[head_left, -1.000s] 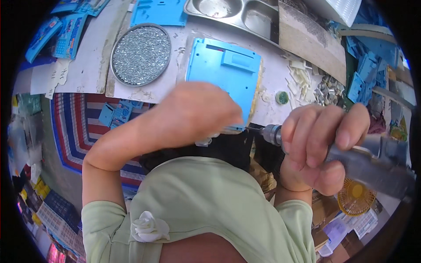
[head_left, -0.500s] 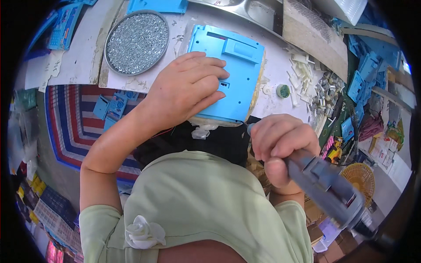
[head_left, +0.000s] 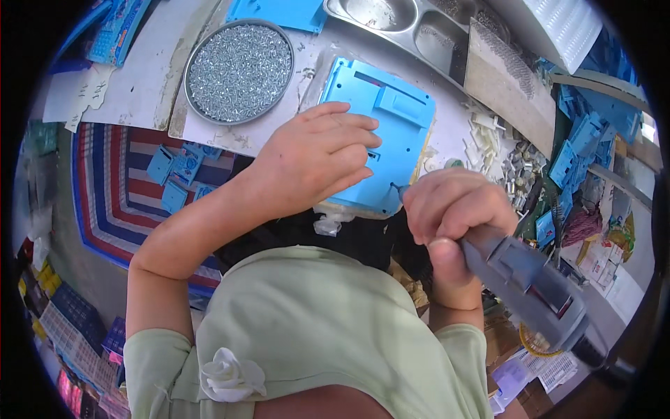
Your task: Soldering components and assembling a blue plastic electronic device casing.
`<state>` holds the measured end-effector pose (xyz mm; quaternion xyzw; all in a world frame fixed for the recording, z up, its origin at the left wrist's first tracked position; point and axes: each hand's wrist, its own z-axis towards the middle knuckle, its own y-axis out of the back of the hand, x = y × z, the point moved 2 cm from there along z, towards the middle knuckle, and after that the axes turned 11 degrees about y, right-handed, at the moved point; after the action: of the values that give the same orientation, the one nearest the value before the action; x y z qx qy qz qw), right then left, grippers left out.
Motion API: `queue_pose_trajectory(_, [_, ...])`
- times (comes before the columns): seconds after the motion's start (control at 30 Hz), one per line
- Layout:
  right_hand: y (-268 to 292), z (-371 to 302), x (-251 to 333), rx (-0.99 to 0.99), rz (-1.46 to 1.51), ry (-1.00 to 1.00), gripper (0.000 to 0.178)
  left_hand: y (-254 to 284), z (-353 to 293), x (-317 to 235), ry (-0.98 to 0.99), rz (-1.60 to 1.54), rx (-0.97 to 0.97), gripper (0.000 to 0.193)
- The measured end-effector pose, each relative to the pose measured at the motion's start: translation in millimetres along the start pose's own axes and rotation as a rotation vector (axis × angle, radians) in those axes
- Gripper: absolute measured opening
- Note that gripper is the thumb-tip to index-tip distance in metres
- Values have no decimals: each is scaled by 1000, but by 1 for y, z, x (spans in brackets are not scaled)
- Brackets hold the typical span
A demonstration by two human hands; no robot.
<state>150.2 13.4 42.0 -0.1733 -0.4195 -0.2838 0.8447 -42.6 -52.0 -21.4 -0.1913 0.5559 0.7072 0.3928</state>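
A light blue plastic housing (head_left: 396,136) with small holes and a raised block lies on a padded base on the table before me. My left hand (head_left: 321,153) rests on its left part, fingers stretched out and flat against it. In my right hand (head_left: 460,213) is a dark grey electric screwdriver (head_left: 527,279), fingers wrapped round its front end. Its thin bit points at the housing's right side, near the close corner; whether it touches the surface I cannot tell. A cable leaves the tool's rear end.
A round tray of small metal screws (head_left: 241,72) stands at the left. A steel compartment tray (head_left: 436,42) lies at the back. White plastic pieces (head_left: 483,140) and metal cylinders (head_left: 522,174) are heaped at the right. More blue parts (head_left: 583,140) lie farther right.
The screwdriver bit has moved off the housing's near right corner, a little farther up its right side. My left hand stays on the housing. The whole view has shifted slightly.
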Motion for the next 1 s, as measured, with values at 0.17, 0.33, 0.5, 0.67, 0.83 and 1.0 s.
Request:
queue_pose_trajectory(0.17, [17,23,6,-176,64,-38,26,3,5,3,-1,11,3,18])
queue_pose_trajectory(0.33, [14,15,-4,-245,-72,-170,25,1,2,5,28,-12,-1,18])
queue_pose_trajectory(0.5, [35,39,-6,-123,-17,-50,25,3,4,3,19,-24,-1,20])
queue_pose_trajectory(0.67, [58,62,-56,-194,33,82,24,1,0,5,40,-12,3,22])
queue_pose_trajectory(0.83, [65,64,-60,-116,23,7,19,-2,2,4,48,-23,0,23])
queue_pose_trajectory(1.0, [67,83,-36,-107,-8,6,18,2,0,5,59,-89,-37,22])
